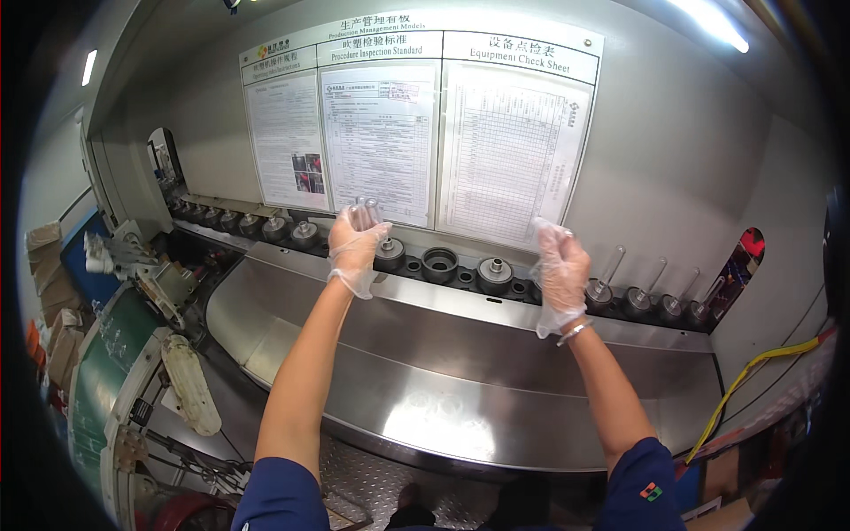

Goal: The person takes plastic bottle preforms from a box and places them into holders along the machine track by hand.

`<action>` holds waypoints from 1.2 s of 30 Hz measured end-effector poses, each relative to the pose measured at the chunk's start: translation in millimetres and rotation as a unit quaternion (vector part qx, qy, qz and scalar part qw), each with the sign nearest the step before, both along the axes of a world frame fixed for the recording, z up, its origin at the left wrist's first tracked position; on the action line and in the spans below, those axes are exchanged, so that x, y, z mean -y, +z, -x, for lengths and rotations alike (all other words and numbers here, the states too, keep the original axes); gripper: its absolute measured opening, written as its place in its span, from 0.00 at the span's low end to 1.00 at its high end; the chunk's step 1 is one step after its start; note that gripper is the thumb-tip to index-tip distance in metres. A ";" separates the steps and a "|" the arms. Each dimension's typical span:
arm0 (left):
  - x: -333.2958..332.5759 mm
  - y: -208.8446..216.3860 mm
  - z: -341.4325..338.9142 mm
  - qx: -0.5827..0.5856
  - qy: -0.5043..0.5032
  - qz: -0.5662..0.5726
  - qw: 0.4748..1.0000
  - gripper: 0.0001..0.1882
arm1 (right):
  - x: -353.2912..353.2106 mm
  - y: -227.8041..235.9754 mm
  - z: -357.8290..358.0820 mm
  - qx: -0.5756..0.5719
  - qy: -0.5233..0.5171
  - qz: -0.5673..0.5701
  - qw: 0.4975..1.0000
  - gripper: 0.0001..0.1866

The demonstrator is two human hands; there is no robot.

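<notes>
Both my hands wear clear thin gloves and reach over a row of dark round holders with metal centres. My left hand (353, 252) is closed around several clear plastic preforms (364, 211), tube-shaped with rounded ends pointing up. Just right of it stands a bare holder (389, 254), then one holder with an open hollow (439, 265) and another with a metal centre (495, 273). My right hand (562, 270) is closed above the row, fingertips together; what it grips is hidden by the glove. Beyond it, clear preforms (611, 265) stand upright in the holders.
A shiny steel ledge (407, 354) runs along the front of the row. Behind it, a board with paper sheets (381, 142) hangs on the wall. At left are a green conveyor belt (115, 345) and machine parts; a yellow cable (744, 376) hangs at right.
</notes>
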State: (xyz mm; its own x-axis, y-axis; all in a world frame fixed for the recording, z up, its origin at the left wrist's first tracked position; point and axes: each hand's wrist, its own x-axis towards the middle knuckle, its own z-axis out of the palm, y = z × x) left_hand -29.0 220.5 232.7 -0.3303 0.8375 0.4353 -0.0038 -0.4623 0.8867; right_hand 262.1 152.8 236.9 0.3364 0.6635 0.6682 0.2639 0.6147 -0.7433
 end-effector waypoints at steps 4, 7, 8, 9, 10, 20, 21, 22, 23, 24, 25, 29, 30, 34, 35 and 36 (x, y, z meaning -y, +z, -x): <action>-14.9 0.6 -13.9 -0.098 0.007 0.059 0.993 0.19 | -28.1 5.2 14.6 0.084 -0.026 0.045 0.995 0.20; -17.9 0.4 -3.8 -0.155 0.031 0.099 0.983 0.20 | -41.1 3.7 29.0 0.126 -0.030 0.042 0.991 0.23; -17.9 -1.3 -0.2 -0.157 0.039 0.100 0.982 0.20 | -43.7 3.0 32.3 0.194 -0.068 0.055 0.977 0.25; -17.8 -3.6 0.5 -0.125 0.008 0.069 0.990 0.20 | -45.9 2.4 35.9 0.261 -0.105 0.066 0.957 0.26; -17.0 -5.4 2.5 -0.093 -0.023 0.037 0.995 0.20 | -46.4 0.8 39.5 0.229 -0.114 0.092 0.962 0.28; -13.0 -5.2 54.5 0.012 -0.003 -0.019 1.000 0.18 | -56.6 -14.7 28.8 0.230 -0.087 0.153 0.957 0.26; -16.1 0.7 57.8 0.025 0.010 -0.056 0.998 0.19 | -56.6 -15.4 28.1 0.222 -0.089 0.150 0.959 0.25; -18.9 5.0 59.7 0.058 -0.007 -0.036 0.998 0.21 | -56.5 -16.4 27.4 0.230 -0.102 0.137 0.958 0.24; -24.2 6.8 66.3 0.056 -0.002 -0.038 0.998 0.21 | -56.6 -17.2 28.9 0.229 -0.097 0.135 0.959 0.24; -29.9 8.0 71.7 0.022 -0.002 -0.017 1.000 0.22 | -56.5 -18.1 29.8 0.226 -0.100 0.126 0.961 0.24; -34.3 8.0 77.0 -0.012 -0.002 0.004 1.000 0.22 | -56.5 -18.7 30.8 0.222 -0.104 0.118 0.962 0.23; -58.4 -9.1 78.0 -0.024 0.021 0.012 0.999 0.21 | -59.3 -20.2 32.0 0.218 -0.112 0.117 0.962 0.23; -60.3 -11.8 92.4 -0.104 0.024 0.049 0.993 0.21 | -57.7 -19.4 36.5 0.216 -0.104 0.114 0.964 0.22; -59.0 -14.5 92.5 -0.093 -0.019 0.039 0.995 0.21 | -57.7 -17.1 33.7 0.213 -0.100 0.115 0.965 0.22; -57.5 -13.2 91.8 -0.153 -0.006 0.048 0.987 0.22 | -59.1 -19.5 30.7 0.212 -0.104 0.115 0.965 0.22; -56.2 -11.4 91.5 -0.212 0.007 0.057 0.976 0.25 | -60.6 -21.7 27.7 0.211 -0.108 0.115 0.965 0.22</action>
